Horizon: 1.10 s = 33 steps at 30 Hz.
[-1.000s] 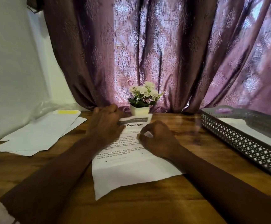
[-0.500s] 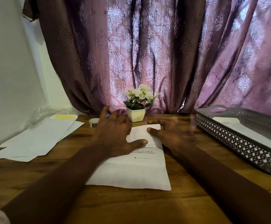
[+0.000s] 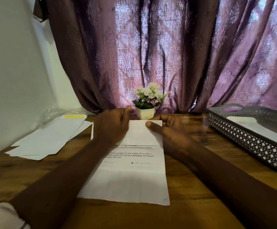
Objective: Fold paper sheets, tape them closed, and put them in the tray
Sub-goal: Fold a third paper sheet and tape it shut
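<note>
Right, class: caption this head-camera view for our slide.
Both hands, left hand and right hand, press a fold into the printed sheet on the table.

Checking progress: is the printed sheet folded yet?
Partly folded: the printed sheet has its far flap turned over, blank side up, under both hands.

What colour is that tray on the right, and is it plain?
Grey, not plain: the tray has a cut-out lattice wall of small diamond holes, seen in the head view.

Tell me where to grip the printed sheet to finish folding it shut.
Grip the near edge of the printed sheet, at its two corners, coming from the person's side. That bare end lies flat and free, while the left hand and right hand already press the far flap down.
</note>
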{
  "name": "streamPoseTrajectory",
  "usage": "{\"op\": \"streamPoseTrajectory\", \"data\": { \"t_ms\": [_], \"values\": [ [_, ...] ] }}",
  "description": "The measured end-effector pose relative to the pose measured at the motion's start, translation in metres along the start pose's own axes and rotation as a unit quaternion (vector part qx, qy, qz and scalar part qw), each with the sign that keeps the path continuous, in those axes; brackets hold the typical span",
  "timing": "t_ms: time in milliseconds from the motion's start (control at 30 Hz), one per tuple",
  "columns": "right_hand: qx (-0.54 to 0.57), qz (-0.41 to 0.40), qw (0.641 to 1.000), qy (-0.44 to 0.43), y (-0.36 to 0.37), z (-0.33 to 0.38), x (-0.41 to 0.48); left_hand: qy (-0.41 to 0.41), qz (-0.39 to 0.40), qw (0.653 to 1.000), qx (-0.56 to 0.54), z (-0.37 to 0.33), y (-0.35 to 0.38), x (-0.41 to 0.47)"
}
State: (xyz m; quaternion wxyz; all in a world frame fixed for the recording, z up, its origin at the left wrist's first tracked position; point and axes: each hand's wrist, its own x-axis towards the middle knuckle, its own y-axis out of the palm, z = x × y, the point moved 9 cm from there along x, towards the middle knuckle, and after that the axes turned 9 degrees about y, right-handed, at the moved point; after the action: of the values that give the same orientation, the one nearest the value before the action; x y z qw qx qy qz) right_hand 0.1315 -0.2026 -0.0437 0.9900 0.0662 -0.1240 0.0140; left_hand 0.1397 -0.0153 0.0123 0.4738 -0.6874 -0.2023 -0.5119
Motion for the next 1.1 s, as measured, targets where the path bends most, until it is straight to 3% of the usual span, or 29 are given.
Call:
{"op": "streamPoseTrajectory", "data": {
  "t_ms": [167,333,433,600,667,767,867,1000,1100],
  "values": [
    [0.049,-0.054,0.997,0.018,-0.022,0.002,0.002,-0.085,-0.013,0.996,0.024,0.044,-0.014,-0.006],
    [0.029,-0.076,0.992,0.099,-0.029,-0.004,-0.001,-0.092,-0.049,0.994,0.009,0.042,-0.025,-0.008],
    [0.001,-0.047,0.985,0.165,-0.027,-0.014,0.002,-0.045,-0.078,0.995,0.049,0.031,-0.036,-0.003],
    [0.076,-0.034,0.979,0.186,-0.034,-0.009,0.002,0.109,-0.120,0.985,0.055,-0.001,-0.047,0.000],
    [0.086,-0.041,0.973,0.209,-0.038,-0.011,-0.001,0.161,-0.110,0.980,0.045,-0.011,-0.043,-0.001],
    [0.079,-0.056,0.967,0.234,-0.042,-0.015,-0.007,0.174,-0.081,0.981,0.004,-0.015,-0.037,0.000],
    [0.080,-0.110,0.974,0.183,-0.055,-0.007,0.000,0.204,-0.035,0.978,-0.029,-0.021,-0.029,-0.003],
    [0.090,-0.092,0.985,0.119,-0.053,-0.001,0.008,0.240,0.035,0.969,-0.041,-0.029,-0.009,-0.006],
    [0.077,-0.132,0.983,0.107,-0.058,0.001,0.006,0.242,0.086,0.965,-0.053,-0.037,0.003,-0.010]
  ]
}}
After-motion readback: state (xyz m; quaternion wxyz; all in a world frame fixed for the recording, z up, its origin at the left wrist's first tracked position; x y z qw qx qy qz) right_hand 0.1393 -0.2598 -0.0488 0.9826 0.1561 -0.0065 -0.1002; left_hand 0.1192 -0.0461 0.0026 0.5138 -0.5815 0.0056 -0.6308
